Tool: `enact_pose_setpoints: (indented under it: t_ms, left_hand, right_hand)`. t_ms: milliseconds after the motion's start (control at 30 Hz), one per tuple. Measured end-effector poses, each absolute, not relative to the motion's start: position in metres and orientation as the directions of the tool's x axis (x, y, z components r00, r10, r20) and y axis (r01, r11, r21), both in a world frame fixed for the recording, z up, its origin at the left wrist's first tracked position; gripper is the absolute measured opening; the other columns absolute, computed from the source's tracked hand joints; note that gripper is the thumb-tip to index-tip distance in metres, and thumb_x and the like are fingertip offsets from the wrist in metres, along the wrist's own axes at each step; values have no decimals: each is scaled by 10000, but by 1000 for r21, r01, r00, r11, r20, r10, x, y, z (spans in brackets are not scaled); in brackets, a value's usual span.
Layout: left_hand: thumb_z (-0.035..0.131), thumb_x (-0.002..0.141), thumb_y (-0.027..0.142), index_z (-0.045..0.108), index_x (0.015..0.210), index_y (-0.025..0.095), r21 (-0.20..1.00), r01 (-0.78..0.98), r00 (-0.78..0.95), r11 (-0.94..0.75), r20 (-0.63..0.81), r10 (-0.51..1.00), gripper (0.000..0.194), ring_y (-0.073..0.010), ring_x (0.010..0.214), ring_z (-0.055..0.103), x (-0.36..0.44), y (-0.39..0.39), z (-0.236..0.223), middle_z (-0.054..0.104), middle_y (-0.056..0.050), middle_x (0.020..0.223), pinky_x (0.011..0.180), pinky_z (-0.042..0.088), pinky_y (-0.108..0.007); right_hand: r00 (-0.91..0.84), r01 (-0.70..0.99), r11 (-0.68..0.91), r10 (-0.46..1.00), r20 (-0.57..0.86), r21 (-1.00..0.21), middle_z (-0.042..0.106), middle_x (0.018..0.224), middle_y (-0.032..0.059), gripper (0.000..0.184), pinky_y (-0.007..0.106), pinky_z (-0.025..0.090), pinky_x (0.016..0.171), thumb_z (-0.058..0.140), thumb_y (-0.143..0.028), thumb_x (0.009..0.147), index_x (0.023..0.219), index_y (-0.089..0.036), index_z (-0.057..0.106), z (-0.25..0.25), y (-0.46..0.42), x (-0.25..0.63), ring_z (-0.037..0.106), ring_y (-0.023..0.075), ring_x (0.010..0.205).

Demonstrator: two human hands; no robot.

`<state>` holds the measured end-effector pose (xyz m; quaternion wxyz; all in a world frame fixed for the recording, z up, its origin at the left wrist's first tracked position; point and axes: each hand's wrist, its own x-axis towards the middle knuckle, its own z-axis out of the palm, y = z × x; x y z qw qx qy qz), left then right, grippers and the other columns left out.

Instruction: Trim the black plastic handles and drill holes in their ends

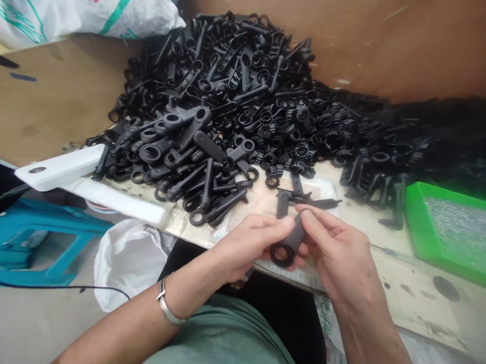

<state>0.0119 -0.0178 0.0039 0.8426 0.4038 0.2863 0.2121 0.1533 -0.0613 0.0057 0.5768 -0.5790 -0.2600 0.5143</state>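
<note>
Between my two hands, above the table's front edge, is a black plastic lever part [292,239] with a round ring end pointing toward me. My left hand [262,239] grips it from the left, thumb on top. At its far end, the thumb and fingers of my right hand [329,239] close on it. Just beyond my hands, several loose black parts [291,197] lie on the table. Black lever parts with ring ends [180,141] are heaped to the left, with small toothed black rings [300,151] behind and to the right.
A green tray [414,221] of small clear pieces stands at the right. White strips [117,198] lie on the left table edge. Below are a white bag [130,263] and a blue stool [64,228]. Brown boards [394,43] stand behind the heap; a white sack [85,9] lies upper left.
</note>
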Motion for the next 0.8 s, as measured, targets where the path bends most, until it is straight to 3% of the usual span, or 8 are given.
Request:
enact_pose_setpoints:
  t_ms: [100,167,267,433,567,633,733,800]
  left_hand:
    - [795,741,475,737,826,91,807,-126,716,576,-328,617,397,-133,675,590,14,-18,6,699,-89,767,656,399,-245]
    - [802,750,393,752,925,104,774,-244,681,584,-293,672,341,-149,759,620,15,-19,6,726,-94,865,740,426,-262]
    - [731,850,299,744,1097,155,714,-431,647,552,-182,740,286,-165,962,641,18,-23,6,732,-87,1054,944,423,-290]
    - [658,927,319,699,1214,191,741,-413,667,530,-151,730,317,-211,1156,621,19,-32,6,702,-83,1201,1090,395,-354]
    - [697,900,316,567,1374,230,992,-111,517,-53,103,850,500,-256,1363,455,9,-31,9,549,-84,1442,1160,331,-415]
    - [655,930,272,603,1331,225,914,62,617,-402,281,735,407,-244,1292,495,4,-28,10,609,-84,1335,1133,342,-407]
    - [545,997,277,681,1220,210,837,123,722,-534,293,626,270,-189,989,595,2,-27,10,671,-57,978,977,439,-348]
    - [537,1001,284,669,1246,211,850,137,716,-508,269,644,288,-180,974,585,4,-28,9,652,-60,989,928,457,-319]
  right_hand:
    - [361,-182,-179,902,-235,-967,632,629,-5,491,269,526,405,801,-482,781,1148,-178,686,4,-64,158,564,149,474]
    - [413,-106,-117,898,-150,-988,720,840,37,479,319,625,622,765,-484,829,1219,-222,671,4,-69,161,682,181,668]
    - [504,26,-34,863,-16,-999,725,1113,62,423,361,606,901,794,-444,812,1172,-253,681,5,-81,156,709,229,1000]
    - [426,229,-3,899,97,-973,739,1050,32,213,294,611,854,752,-376,851,1018,-252,704,7,-94,148,711,200,961]
    - [224,577,121,927,299,-807,711,1032,7,110,284,572,847,683,-333,907,998,-278,712,14,-98,174,669,185,949]
    - [65,628,231,936,346,-743,685,1056,1,96,280,533,907,665,-316,923,1008,-289,702,19,-100,189,643,179,1001]
    - [22,602,266,937,348,-753,666,1084,-11,76,243,502,954,668,-324,928,995,-295,686,22,-101,197,628,156,1048]
    - [75,565,222,945,317,-795,679,1090,-24,82,212,519,930,682,-327,919,995,-295,679,20,-101,195,643,141,1036]
